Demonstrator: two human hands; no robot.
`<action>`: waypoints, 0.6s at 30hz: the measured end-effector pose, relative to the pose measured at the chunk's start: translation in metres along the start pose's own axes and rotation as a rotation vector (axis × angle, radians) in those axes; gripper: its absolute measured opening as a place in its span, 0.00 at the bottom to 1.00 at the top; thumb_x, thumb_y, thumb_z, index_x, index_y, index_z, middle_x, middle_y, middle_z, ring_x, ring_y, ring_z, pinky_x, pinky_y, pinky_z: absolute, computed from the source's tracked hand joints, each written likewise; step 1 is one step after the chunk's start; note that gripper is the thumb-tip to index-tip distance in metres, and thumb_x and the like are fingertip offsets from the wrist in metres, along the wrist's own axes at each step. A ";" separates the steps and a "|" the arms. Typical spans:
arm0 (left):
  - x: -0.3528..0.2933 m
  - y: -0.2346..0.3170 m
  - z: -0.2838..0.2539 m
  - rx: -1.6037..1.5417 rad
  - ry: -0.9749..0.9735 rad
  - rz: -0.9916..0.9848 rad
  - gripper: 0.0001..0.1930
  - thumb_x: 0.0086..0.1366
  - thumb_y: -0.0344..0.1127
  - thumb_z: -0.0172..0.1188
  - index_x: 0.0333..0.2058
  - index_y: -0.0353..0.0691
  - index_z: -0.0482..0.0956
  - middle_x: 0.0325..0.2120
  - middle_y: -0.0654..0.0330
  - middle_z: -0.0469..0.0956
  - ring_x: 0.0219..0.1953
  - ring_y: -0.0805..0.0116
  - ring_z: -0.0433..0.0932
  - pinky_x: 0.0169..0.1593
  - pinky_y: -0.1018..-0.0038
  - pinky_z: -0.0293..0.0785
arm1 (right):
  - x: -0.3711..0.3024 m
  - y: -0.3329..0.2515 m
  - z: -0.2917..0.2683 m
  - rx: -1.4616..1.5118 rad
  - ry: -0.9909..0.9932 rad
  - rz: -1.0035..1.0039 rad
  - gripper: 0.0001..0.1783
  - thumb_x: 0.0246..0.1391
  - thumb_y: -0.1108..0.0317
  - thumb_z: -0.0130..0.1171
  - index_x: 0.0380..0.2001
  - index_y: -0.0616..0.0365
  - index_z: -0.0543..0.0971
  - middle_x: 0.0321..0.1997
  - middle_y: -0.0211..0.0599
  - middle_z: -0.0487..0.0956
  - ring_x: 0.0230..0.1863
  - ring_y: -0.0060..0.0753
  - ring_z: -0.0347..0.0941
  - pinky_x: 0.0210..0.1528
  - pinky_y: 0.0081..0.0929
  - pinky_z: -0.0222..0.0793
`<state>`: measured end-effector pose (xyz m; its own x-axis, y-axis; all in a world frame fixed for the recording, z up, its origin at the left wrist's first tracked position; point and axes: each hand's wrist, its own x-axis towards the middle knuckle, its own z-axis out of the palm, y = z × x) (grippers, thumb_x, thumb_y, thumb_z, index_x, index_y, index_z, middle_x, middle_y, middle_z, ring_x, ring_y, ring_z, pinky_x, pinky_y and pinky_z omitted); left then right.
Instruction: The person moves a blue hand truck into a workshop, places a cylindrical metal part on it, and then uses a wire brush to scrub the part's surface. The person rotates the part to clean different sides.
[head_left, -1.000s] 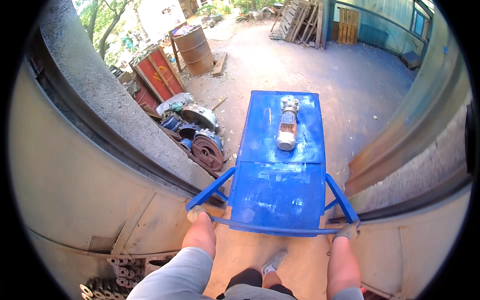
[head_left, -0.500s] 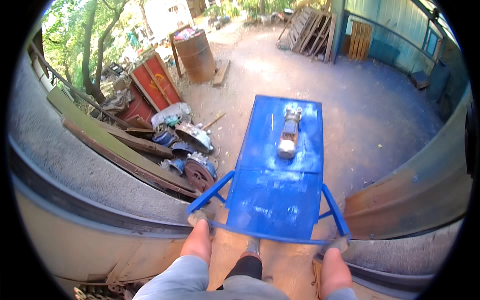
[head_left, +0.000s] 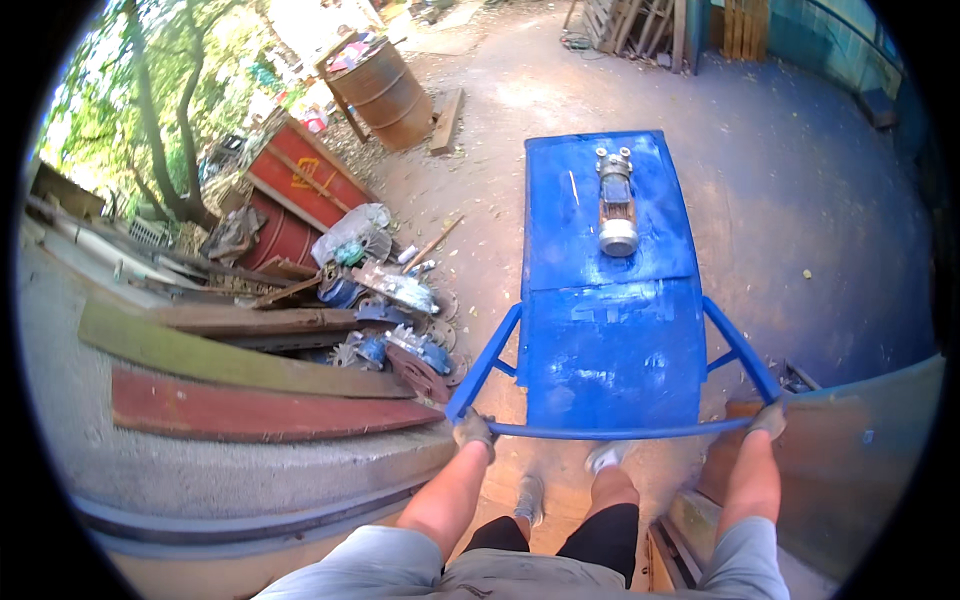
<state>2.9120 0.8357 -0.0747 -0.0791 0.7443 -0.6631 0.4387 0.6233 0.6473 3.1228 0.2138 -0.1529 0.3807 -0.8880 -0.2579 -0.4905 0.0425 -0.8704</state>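
Observation:
A blue flatbed cart (head_left: 612, 330) stretches out ahead of me. Its push handle (head_left: 610, 434) is a crossbar between two angled side arms. My left hand (head_left: 473, 432), in a greyish glove, is wrapped round the handle's left corner. At the right corner my right hand (head_left: 769, 421), gloved too, grips the same handle. Toward the far end of the cart bed lies a grey, partly rusty electric motor (head_left: 617, 205) with a rounded silver end facing me. A thin pale stick (head_left: 574, 187) lies left of the motor.
On the left, long boards (head_left: 280, 400) lie by a heap of metal parts (head_left: 385, 300). Behind stand a red panel (head_left: 310, 170) and a rusty barrel (head_left: 385, 95). A rusty metal sheet (head_left: 840, 440) stands at the right; wooden pallets (head_left: 640, 25) lean far back.
I have moved forward with the cart through the gap between the walls. The cart now sits farther right in view, and both my feet show. Both hands kept their hold.

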 end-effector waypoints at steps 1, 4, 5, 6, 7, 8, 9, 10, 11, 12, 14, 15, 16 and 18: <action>-0.009 0.000 0.016 -0.086 -0.016 -0.039 0.18 0.85 0.52 0.54 0.45 0.43 0.80 0.29 0.59 0.85 0.34 0.60 0.88 0.36 0.60 0.88 | 0.023 -0.015 0.027 0.056 -0.021 -0.041 0.43 0.66 0.41 0.66 0.62 0.77 0.81 0.62 0.59 0.86 0.57 0.52 0.83 0.65 0.43 0.75; -0.061 -0.020 0.102 0.102 -0.182 -0.068 0.25 0.84 0.60 0.52 0.49 0.40 0.79 0.27 0.58 0.83 0.29 0.61 0.87 0.32 0.61 0.88 | 0.161 -0.085 0.065 -0.182 0.100 -0.130 0.42 0.68 0.39 0.62 0.63 0.72 0.82 0.66 0.59 0.84 0.63 0.54 0.82 0.69 0.45 0.73; -0.102 -0.024 0.152 0.154 -0.265 -0.104 0.28 0.83 0.63 0.52 0.50 0.39 0.78 0.27 0.56 0.83 0.27 0.61 0.86 0.30 0.61 0.88 | 0.225 -0.135 0.064 -0.382 0.263 -0.272 0.42 0.68 0.37 0.61 0.63 0.70 0.82 0.66 0.59 0.84 0.64 0.56 0.82 0.68 0.48 0.75; -0.101 -0.028 0.161 0.201 -0.266 -0.165 0.33 0.82 0.67 0.51 0.54 0.37 0.75 0.27 0.55 0.83 0.22 0.60 0.84 0.28 0.61 0.89 | 0.220 -0.144 0.096 -0.604 0.261 -0.279 0.41 0.68 0.36 0.60 0.61 0.68 0.84 0.65 0.58 0.84 0.64 0.57 0.83 0.67 0.49 0.76; -0.118 -0.018 0.159 0.260 -0.292 -0.189 0.36 0.80 0.70 0.53 0.55 0.36 0.73 0.27 0.53 0.82 0.22 0.58 0.83 0.29 0.59 0.89 | 0.202 -0.156 0.126 -0.846 0.241 -0.288 0.40 0.69 0.35 0.59 0.59 0.66 0.85 0.64 0.57 0.85 0.63 0.57 0.83 0.65 0.51 0.77; -0.128 -0.003 0.162 0.330 -0.311 -0.278 0.37 0.79 0.71 0.54 0.55 0.36 0.74 0.27 0.53 0.82 0.22 0.58 0.84 0.29 0.60 0.89 | 0.172 -0.183 0.165 -1.078 0.206 -0.314 0.40 0.69 0.34 0.58 0.57 0.64 0.86 0.63 0.55 0.85 0.63 0.58 0.84 0.64 0.53 0.78; -0.139 0.006 0.171 0.412 -0.381 -0.391 0.38 0.77 0.72 0.55 0.55 0.36 0.74 0.27 0.52 0.82 0.22 0.58 0.84 0.29 0.60 0.89 | 0.164 -0.214 0.187 -1.178 0.098 -0.414 0.37 0.70 0.34 0.57 0.53 0.61 0.87 0.61 0.52 0.86 0.60 0.58 0.85 0.62 0.54 0.80; -0.136 0.016 0.169 0.483 -0.467 -0.500 0.38 0.76 0.73 0.56 0.53 0.36 0.75 0.29 0.51 0.82 0.25 0.56 0.85 0.33 0.56 0.90 | 0.153 -0.229 0.201 -1.282 -0.014 -0.514 0.34 0.70 0.34 0.55 0.48 0.57 0.88 0.59 0.49 0.87 0.58 0.57 0.86 0.60 0.56 0.81; -0.124 0.028 0.185 0.539 -0.576 -0.608 0.39 0.75 0.74 0.58 0.52 0.36 0.76 0.32 0.51 0.82 0.28 0.54 0.86 0.38 0.51 0.91 | 0.135 -0.236 0.225 -1.364 0.008 -0.829 0.28 0.73 0.41 0.52 0.44 0.53 0.88 0.58 0.46 0.88 0.54 0.55 0.87 0.57 0.57 0.81; -0.119 0.042 0.199 0.583 -0.677 -0.716 0.39 0.74 0.74 0.60 0.51 0.36 0.78 0.34 0.50 0.82 0.31 0.51 0.87 0.42 0.47 0.92 | 0.109 -0.243 0.246 -1.332 -0.379 -0.933 0.26 0.72 0.46 0.52 0.47 0.56 0.88 0.58 0.51 0.88 0.55 0.59 0.86 0.61 0.61 0.77; -0.163 0.077 0.255 0.983 -0.862 -0.321 0.39 0.74 0.71 0.62 0.57 0.35 0.79 0.38 0.47 0.87 0.43 0.48 0.90 0.52 0.50 0.89 | 0.073 -0.219 0.275 -1.225 -0.416 -1.235 0.25 0.69 0.46 0.57 0.52 0.54 0.89 0.61 0.54 0.86 0.61 0.62 0.83 0.66 0.65 0.72; -0.172 0.103 0.261 1.138 -0.893 -0.115 0.38 0.74 0.69 0.62 0.59 0.34 0.80 0.41 0.45 0.89 0.48 0.47 0.90 0.56 0.51 0.87 | 0.019 -0.216 0.292 -1.158 -0.592 -1.248 0.26 0.69 0.44 0.58 0.52 0.53 0.90 0.62 0.54 0.86 0.63 0.62 0.83 0.65 0.64 0.75; -0.174 0.121 0.274 1.324 -0.874 0.263 0.38 0.75 0.69 0.62 0.59 0.34 0.80 0.43 0.43 0.89 0.51 0.48 0.90 0.58 0.52 0.85 | -0.009 -0.204 0.302 -0.848 -0.824 -1.172 0.26 0.69 0.43 0.58 0.53 0.50 0.90 0.58 0.54 0.88 0.60 0.64 0.83 0.64 0.62 0.76; -0.165 0.155 0.272 1.525 -0.757 0.727 0.38 0.75 0.68 0.61 0.58 0.33 0.82 0.46 0.42 0.90 0.54 0.47 0.89 0.61 0.55 0.82 | -0.093 -0.202 0.318 -0.869 -1.186 -1.026 0.27 0.71 0.40 0.57 0.55 0.47 0.89 0.56 0.52 0.88 0.59 0.61 0.84 0.64 0.58 0.78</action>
<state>3.2370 0.7443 0.0332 0.6517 0.2129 -0.7279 0.5611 -0.7811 0.2739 3.4356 0.4328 -0.0865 0.8784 0.3841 -0.2845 0.1988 -0.8349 -0.5133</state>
